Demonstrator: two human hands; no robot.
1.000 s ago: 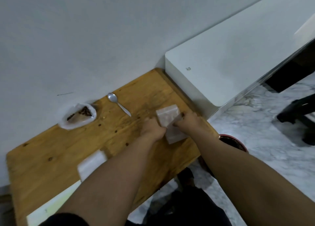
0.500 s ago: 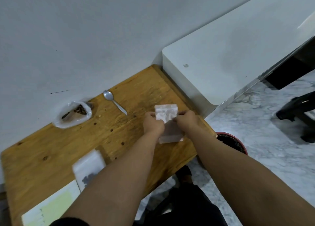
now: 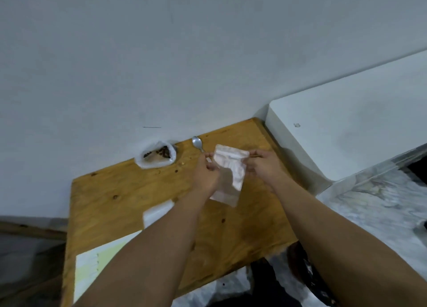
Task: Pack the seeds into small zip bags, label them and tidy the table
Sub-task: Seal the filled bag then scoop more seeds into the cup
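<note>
Item: small clear plastic zip bag (image 3: 228, 172), above wooden surface (image 3: 120, 205); left hand (image 3: 206, 177) and right hand (image 3: 263, 168) each hold a pinching grip on its top edge. Looks unfilled; brown seeds (image 3: 163, 153) sit in white pouch (image 3: 147, 163). Labelling, tidying outstanding.

A home room: plywood table (image 3: 120, 202), marble floor (image 3: 381, 212), white wall (image 3: 161, 52).

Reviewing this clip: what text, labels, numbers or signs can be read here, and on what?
No text can be read.
On the white cabinet, a small mark: too small to read.
On the yellow sheet, faint marks: blurred, unreadable.
On the zip bag: no print visible.
</note>
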